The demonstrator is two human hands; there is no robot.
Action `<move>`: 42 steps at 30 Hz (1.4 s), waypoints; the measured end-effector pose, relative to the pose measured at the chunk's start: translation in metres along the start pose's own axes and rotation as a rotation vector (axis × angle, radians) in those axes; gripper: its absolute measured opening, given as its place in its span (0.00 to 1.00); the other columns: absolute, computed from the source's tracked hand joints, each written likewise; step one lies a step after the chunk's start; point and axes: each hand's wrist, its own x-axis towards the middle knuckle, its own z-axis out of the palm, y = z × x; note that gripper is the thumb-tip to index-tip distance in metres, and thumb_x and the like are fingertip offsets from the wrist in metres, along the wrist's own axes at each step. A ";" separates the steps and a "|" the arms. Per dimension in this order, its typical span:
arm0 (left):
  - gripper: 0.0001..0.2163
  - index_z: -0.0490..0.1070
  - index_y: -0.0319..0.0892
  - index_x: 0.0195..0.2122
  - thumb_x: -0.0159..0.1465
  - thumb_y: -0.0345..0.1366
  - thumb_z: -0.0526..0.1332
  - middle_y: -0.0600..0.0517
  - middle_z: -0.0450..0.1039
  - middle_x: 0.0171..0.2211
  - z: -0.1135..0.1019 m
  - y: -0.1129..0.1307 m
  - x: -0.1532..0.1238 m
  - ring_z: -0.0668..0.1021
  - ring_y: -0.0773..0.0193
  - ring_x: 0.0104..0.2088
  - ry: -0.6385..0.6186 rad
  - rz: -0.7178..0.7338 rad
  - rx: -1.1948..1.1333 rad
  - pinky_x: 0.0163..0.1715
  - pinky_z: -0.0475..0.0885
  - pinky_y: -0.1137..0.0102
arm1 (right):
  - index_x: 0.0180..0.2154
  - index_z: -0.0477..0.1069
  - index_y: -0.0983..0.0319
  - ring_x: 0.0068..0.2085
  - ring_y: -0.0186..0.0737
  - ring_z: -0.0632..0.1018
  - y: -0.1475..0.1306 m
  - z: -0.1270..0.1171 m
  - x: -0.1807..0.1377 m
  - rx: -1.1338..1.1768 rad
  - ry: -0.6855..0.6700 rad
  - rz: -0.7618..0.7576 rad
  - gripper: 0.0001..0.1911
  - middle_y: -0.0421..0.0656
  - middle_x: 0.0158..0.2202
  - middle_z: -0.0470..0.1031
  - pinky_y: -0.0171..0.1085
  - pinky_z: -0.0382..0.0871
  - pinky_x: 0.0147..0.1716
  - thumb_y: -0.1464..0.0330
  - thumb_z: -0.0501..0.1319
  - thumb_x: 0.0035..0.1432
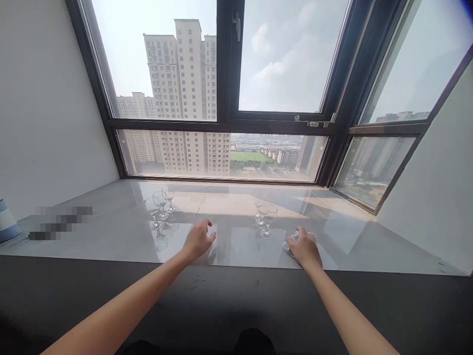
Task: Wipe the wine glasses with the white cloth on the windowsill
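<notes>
My left hand hovers above the front of the sill, fingers curled and thumb apart, holding nothing. My right hand is low over the sill to the right, closed over what looks like a pale crumpled cloth, mostly hidden under the palm and fingers. Between the hands, nearer the right one, three clear stemmed glasses stand upright in a row running back, the front glass closest to me. Beyond my left hand to the left stands another group of three stemmed glasses, with a front glass.
The glossy tiled windowsill reflects light and ends at a front edge close to me. A dark-framed window rises behind. At the far left are a blue-and-white object and a pixelated patch. White walls flank both sides.
</notes>
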 end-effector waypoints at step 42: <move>0.09 0.68 0.43 0.28 0.57 0.43 0.57 0.48 0.75 0.30 0.000 -0.102 0.107 0.76 0.58 0.32 0.029 -0.431 0.033 0.27 0.62 0.70 | 0.52 0.62 0.68 0.51 0.50 0.67 0.001 0.000 0.000 -0.003 0.021 0.011 0.23 0.53 0.47 0.70 0.39 0.59 0.47 0.63 0.53 0.57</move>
